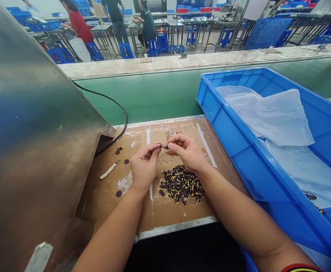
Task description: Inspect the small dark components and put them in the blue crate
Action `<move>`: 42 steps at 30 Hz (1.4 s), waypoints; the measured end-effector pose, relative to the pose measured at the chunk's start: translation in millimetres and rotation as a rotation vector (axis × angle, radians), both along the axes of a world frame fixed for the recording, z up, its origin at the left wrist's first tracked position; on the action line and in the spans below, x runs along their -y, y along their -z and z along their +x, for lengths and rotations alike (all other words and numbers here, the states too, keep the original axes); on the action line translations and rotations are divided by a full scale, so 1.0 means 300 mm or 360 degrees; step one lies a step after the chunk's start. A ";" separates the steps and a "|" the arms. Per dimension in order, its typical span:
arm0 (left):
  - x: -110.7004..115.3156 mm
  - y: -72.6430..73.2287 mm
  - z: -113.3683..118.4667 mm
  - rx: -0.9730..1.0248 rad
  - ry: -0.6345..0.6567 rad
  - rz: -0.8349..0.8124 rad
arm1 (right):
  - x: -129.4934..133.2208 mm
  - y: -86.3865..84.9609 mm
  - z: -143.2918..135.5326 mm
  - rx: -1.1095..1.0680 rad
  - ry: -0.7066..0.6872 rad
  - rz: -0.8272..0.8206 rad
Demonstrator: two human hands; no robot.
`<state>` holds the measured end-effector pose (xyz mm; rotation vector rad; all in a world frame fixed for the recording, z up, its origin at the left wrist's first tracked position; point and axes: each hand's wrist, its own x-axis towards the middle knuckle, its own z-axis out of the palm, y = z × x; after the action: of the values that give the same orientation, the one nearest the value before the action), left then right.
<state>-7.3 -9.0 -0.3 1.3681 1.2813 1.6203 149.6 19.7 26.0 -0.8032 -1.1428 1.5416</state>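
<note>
My left hand (145,165) pinches a small dark piece between thumb and index finger, above the cardboard-covered work surface (165,221). My right hand (186,152) is close beside it on the right, its thumb and fingertips closed on another small dark piece (167,147). The two sets of fingertips nearly meet; whether the pieces touch is too small to tell. Below my right hand lies a pile of small black and yellow pieces (181,185). Dark round discs (118,193) and a white-handled knife (110,169) rest to the left of my left hand.
A large blue crate (239,151) with white sheets (270,113) stands on the right. A metal housing (37,124) fills the left side, with a black cable (109,96) beside it. Behind runs a green-sided ledge (154,92); people (82,24) are at tables farther back.
</note>
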 end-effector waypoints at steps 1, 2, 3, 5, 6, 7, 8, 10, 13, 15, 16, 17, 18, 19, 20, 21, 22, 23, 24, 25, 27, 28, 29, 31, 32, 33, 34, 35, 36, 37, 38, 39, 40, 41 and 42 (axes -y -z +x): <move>-0.001 0.000 -0.002 -0.0054 -0.0001 0.0018 | 0.001 -0.001 0.000 0.0003 0.0001 -0.0002; 0.000 -0.001 -0.004 -0.0101 -0.0009 0.0026 | 0.002 -0.003 -0.001 0.0009 0.0000 -0.0004; 0.001 -0.004 -0.005 -0.0129 -0.0018 0.0021 | 0.003 -0.005 -0.001 0.0019 -0.0003 -0.0005; 0.004 -0.012 -0.004 -0.0117 -0.0039 -0.0023 | 0.007 -0.011 -0.002 0.0041 -0.0010 0.0004; 0.005 -0.016 -0.003 -0.0081 -0.0045 -0.0051 | 0.009 -0.014 -0.002 0.0050 -0.0016 0.0013; 0.005 -0.019 -0.002 -0.0028 -0.0036 -0.0082 | 0.011 -0.017 -0.003 0.0056 -0.0024 0.0021; 0.005 -0.022 -0.001 0.0052 -0.0015 -0.0109 | 0.013 -0.020 -0.003 0.0055 -0.0031 0.0027; 0.000 -0.021 0.001 0.0282 0.0053 -0.0153 | 0.016 -0.025 -0.004 0.0036 -0.0036 0.0031; -0.007 -0.010 0.000 0.0544 0.0131 -0.0195 | 0.019 -0.028 -0.004 0.0016 -0.0021 0.0045; -0.010 -0.004 -0.001 0.0533 0.0134 -0.0197 | 0.020 -0.029 -0.003 0.0022 -0.0022 0.0061; -0.010 -0.003 -0.001 0.0510 0.0138 -0.0196 | 0.021 -0.029 -0.003 0.0026 -0.0025 0.0067; -0.011 -0.004 -0.001 0.0496 0.0142 -0.0196 | 0.022 -0.029 -0.003 0.0026 -0.0031 0.0072; -0.011 -0.006 0.000 0.0508 0.0148 -0.0201 | 0.023 -0.030 -0.003 0.0019 -0.0034 0.0076; -0.012 -0.010 0.000 0.0556 0.0160 -0.0213 | 0.024 -0.030 -0.004 0.0007 -0.0032 0.0082; -0.012 -0.015 0.000 0.0637 0.0179 -0.0233 | 0.025 -0.031 -0.005 -0.0006 -0.0022 0.0094; -0.014 -0.020 -0.001 0.0742 0.0208 -0.0261 | 0.026 -0.032 -0.005 -0.0009 -0.0001 0.0115; -0.015 -0.026 -0.002 0.0862 0.0249 -0.0298 | 0.028 -0.033 -0.006 0.0000 0.0032 0.0146; -0.016 -0.032 -0.003 0.0980 0.0298 -0.0340 | 0.029 -0.034 -0.007 0.0020 0.0075 0.0188; -0.017 -0.037 -0.005 0.1083 0.0344 -0.0383 | 0.030 -0.035 -0.007 0.0044 0.0120 0.0237; -0.017 -0.041 -0.007 0.1162 0.0377 -0.0422 | 0.031 -0.036 -0.008 0.0069 0.0159 0.0283; -0.016 -0.046 -0.009 0.1267 0.0394 -0.0462 | 0.034 -0.036 -0.010 0.0099 0.0208 0.0341; -0.016 -0.047 -0.009 0.1300 0.0386 -0.0464 | 0.036 -0.036 -0.012 0.0102 0.0221 0.0354; -0.015 -0.048 -0.008 0.1321 0.0377 -0.0457 | 0.038 -0.035 -0.014 0.0105 0.0226 0.0360; -0.015 -0.049 -0.005 0.1339 0.0367 -0.0424 | 0.042 -0.033 -0.020 0.0107 0.0232 0.0371; -0.015 -0.049 -0.004 0.1338 0.0362 -0.0408 | 0.044 -0.032 -0.024 0.0104 0.0237 0.0382; -0.015 -0.049 -0.002 0.1334 0.0355 -0.0397 | 0.046 -0.031 -0.027 0.0103 0.0245 0.0396; -0.015 -0.049 -0.001 0.1325 0.0347 -0.0390 | 0.049 -0.030 -0.031 0.0104 0.0259 0.0410; -0.015 -0.049 0.000 0.1315 0.0337 -0.0383 | 0.051 -0.028 -0.034 0.0104 0.0274 0.0423; -0.015 -0.050 0.000 0.1303 0.0329 -0.0375 | 0.053 -0.027 -0.036 0.0103 0.0283 0.0434; -0.015 -0.050 0.000 0.1290 0.0323 -0.0365 | 0.056 -0.025 -0.038 0.0104 0.0282 0.0442; -0.015 -0.050 -0.001 0.1279 0.0318 -0.0357 | 0.058 -0.024 -0.040 0.0109 0.0273 0.0448; -0.015 -0.050 -0.002 0.1266 0.0316 -0.0351 | 0.061 -0.022 -0.041 0.0123 0.0264 0.0453; -0.015 -0.050 -0.003 0.1251 0.0313 -0.0348 | 0.064 -0.022 -0.042 0.0142 0.0257 0.0458; -0.015 -0.049 -0.004 0.1236 0.0308 -0.0345 | 0.067 -0.021 -0.043 0.0166 0.0256 0.0464; -0.014 -0.049 -0.005 0.1217 0.0304 -0.0343 | 0.069 -0.022 -0.044 0.0188 0.0263 0.0469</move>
<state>-9.0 -4.8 14.3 0.6053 0.7996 1.5809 136.5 -1.0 32.5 -0.7739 -1.3189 1.1687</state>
